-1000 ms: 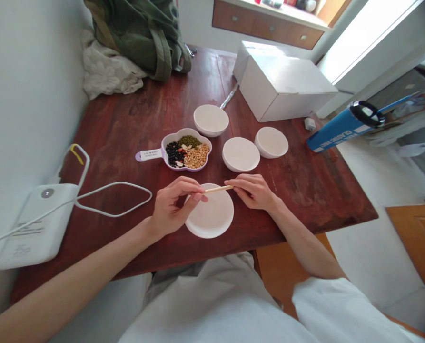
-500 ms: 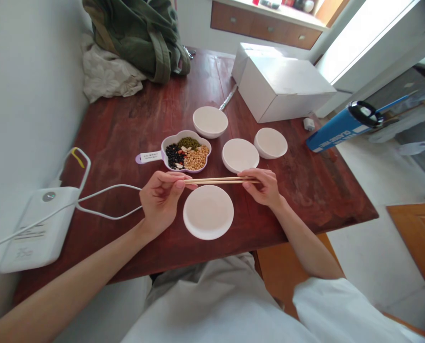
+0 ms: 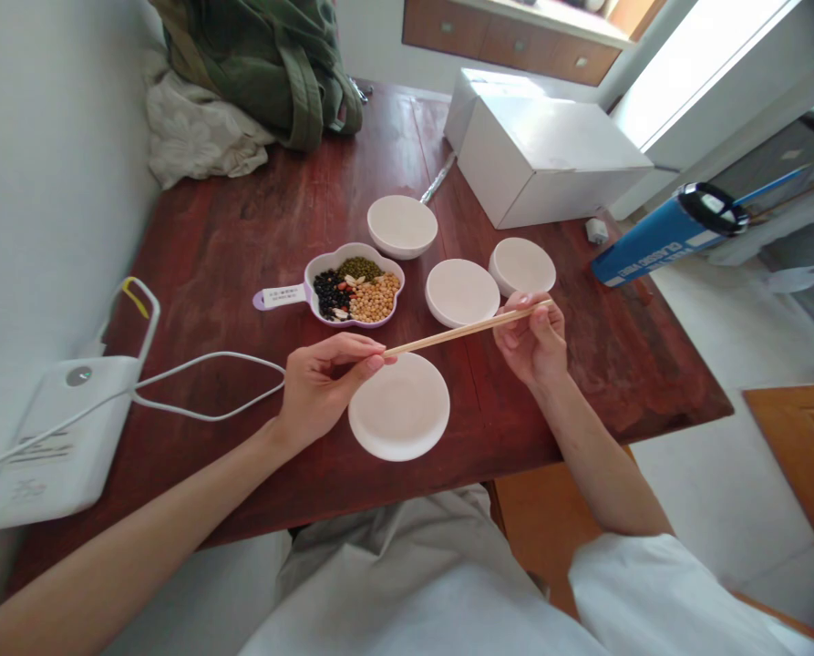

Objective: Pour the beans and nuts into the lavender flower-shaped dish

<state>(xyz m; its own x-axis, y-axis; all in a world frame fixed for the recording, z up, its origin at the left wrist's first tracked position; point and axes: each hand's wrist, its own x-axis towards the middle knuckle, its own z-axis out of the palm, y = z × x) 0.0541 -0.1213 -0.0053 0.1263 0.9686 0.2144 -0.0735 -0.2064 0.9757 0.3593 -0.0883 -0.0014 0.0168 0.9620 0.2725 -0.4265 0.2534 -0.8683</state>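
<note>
A pair of wooden chopsticks point(image 3: 448, 335) spans the gap between my hands, tilted up toward the right. My left hand point(image 3: 324, 378) pinches their left tips, just beside a white plate point(image 3: 399, 408). Near the other end, my right hand point(image 3: 535, 342) grips them with its palm turned upward. Behind the chopsticks sits a flower-shaped dish point(image 3: 309, 310) with a handle, holding black beans, green beans, yellow beans and some peanuts in clusters. Three white bowls stand past my hands: a far bowl point(image 3: 402, 228), a middle bowl point(image 3: 461, 292) and a right bowl point(image 3: 522, 264).
A white box point(image 3: 557, 155) occupies the table's back right, with a blue tumbler point(image 3: 659, 241) near the right edge. At the left lie a white power bank point(image 3: 65, 446) and its looped cable point(image 3: 221, 355). A green bag point(image 3: 256, 64) rests on cloth at the back left.
My right hand has turned over and moved up and right, raising that end of the chopsticks. They were nearly level before. My left hand has shifted slightly right.
</note>
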